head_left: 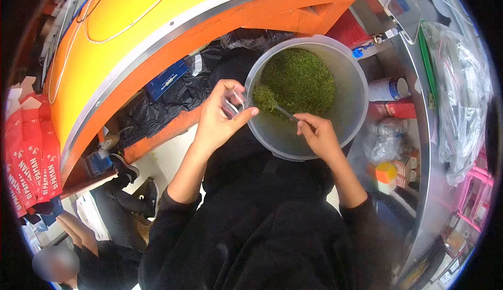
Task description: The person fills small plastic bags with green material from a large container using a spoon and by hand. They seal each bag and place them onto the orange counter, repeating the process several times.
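Note:
A translucent plastic bucket (358,88) holds a mass of finely chopped green herbs (304,77). My right hand (319,135) grips the handle of a metal spoon (285,113) over the near side of the bucket. A heap of the green herbs (264,97) sits on the spoon's end, close to the bucket's left rim. Just left of that rim, my left hand (222,113) is closed around a small clear plastic bag (234,103), its opening facing the spoon. Whether anything lies inside the bag is hard to see.
An orange and yellow counter (209,54) curves ahead. Black plastic (183,93) and a blue box (166,79) lie beneath it. On the right are stacked paper cups (385,89) and plastic bags (453,96). Another person (105,253) sits at lower left near red packages (34,159).

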